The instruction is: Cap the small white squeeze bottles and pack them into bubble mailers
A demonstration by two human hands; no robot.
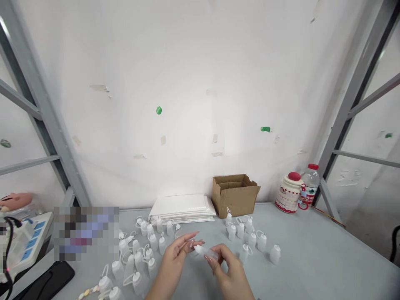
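Note:
Held low over the table is a small translucent squeeze bottle (208,252) with a white cap, tilted on its side, the cap pointing left. My right hand (229,268) pinches its body between thumb and fingers. My left hand (178,254) is at the cap end, fingers stretched out and apart; whether its fingertips touch the cap I cannot tell. Left of my hands stand several like bottles (138,260) with looped cap straps, some crowded together. Another group of such bottles (252,240) stands to the right, with one bottle (275,254) farthest right.
At the wall stand an open cardboard box (239,200) and a stack of white envelopes (181,208). A cream jar (289,193) and a water bottle (310,183) occupy the back right corner. On the left lie a black phone (46,283), a power strip (36,239) and a bead string (87,292).

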